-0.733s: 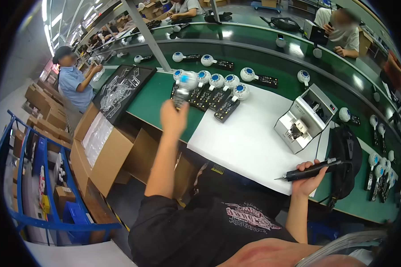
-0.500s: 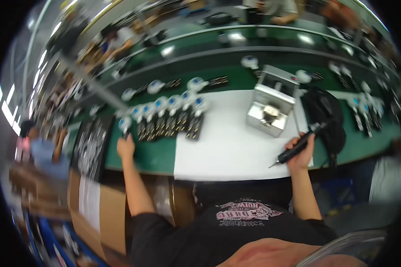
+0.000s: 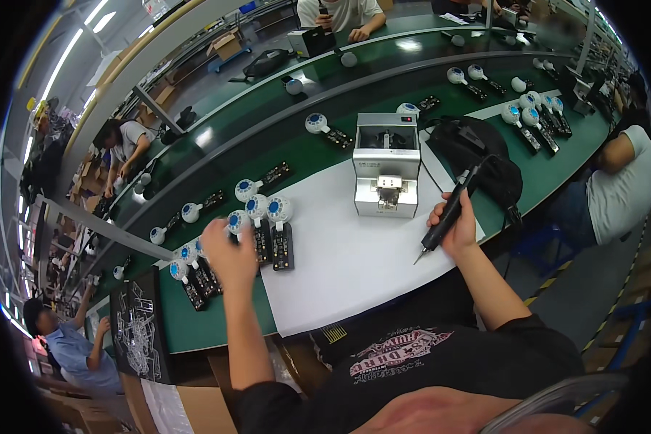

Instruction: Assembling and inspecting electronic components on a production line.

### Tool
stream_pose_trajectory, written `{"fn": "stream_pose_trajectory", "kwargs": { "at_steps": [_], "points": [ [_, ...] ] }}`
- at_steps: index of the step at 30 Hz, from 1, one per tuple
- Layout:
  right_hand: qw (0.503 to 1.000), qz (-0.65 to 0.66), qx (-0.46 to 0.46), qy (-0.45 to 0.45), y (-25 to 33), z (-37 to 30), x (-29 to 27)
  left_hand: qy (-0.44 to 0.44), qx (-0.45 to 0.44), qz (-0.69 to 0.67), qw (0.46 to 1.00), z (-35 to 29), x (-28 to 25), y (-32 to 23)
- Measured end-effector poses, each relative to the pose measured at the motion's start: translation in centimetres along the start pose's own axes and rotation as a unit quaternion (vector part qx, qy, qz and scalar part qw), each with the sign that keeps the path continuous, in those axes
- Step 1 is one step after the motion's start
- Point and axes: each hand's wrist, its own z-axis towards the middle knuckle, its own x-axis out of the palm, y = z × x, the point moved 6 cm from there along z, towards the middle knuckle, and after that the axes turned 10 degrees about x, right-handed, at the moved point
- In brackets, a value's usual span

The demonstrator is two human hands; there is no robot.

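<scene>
My right hand (image 3: 457, 226) is wrapped around a black electric screwdriver (image 3: 445, 220), its thin bit pointing down and left above the white sheet (image 3: 325, 267). Over the row of small units my left hand (image 3: 231, 254) is bent, thumb and fingers around the lower part of one unit (image 3: 238, 220). The hand is blurred and covers that unit's body, so I cannot tell whether it grips it. Each unit has a round white head with a blue disc and a black, board-like body. Two units (image 3: 280, 210) lie just right of this hand; several more (image 3: 179, 270) lie left of it.
A silver screw feeder (image 3: 385, 173) stands at the back of the sheet. Right of it lies a black bag (image 3: 477, 155). More units (image 3: 532, 119) rest farther right on the green bench. A black tray (image 3: 139, 325) of clear parts sits at left. Co-workers sit nearby.
My left hand has moved from the leftmost unit to the middle of the row. The screwdriver stays in my right hand. The whole view has turned and become sharper.
</scene>
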Motion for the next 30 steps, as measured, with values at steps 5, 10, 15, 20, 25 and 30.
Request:
{"fn": "stream_pose_trajectory", "kwargs": {
  "at_steps": [5,10,15,20,25,30],
  "points": [
    [1.000,0.020,-0.003,0.016,1.5,0.5,0.1,0.101,0.070,-0.098,0.988,10.5,13.3,-6.9],
    [0.999,0.030,0.031,0.029,-0.1,0.4,-1.8,0.226,-0.087,-0.073,0.967,14.9,30.9,-2.6],
    [0.997,0.054,0.032,0.042,0.6,-0.9,-1.9,0.239,-0.173,-0.098,0.951,15.0,38.2,-0.5],
    [0.995,0.053,0.049,0.071,0.8,-1.0,-1.7,0.204,-0.090,-0.111,0.968,18.5,34.1,0.8],
    [0.996,0.049,0.054,0.053,1.1,-0.3,-2.3,0.055,0.145,-0.043,0.987,18.9,15.7,-7.0],
    [0.995,0.059,0.049,0.066,0.6,-0.3,-1.6,0.192,0.055,-0.202,0.959,8.3,6.8,-10.0]
  ]
}}
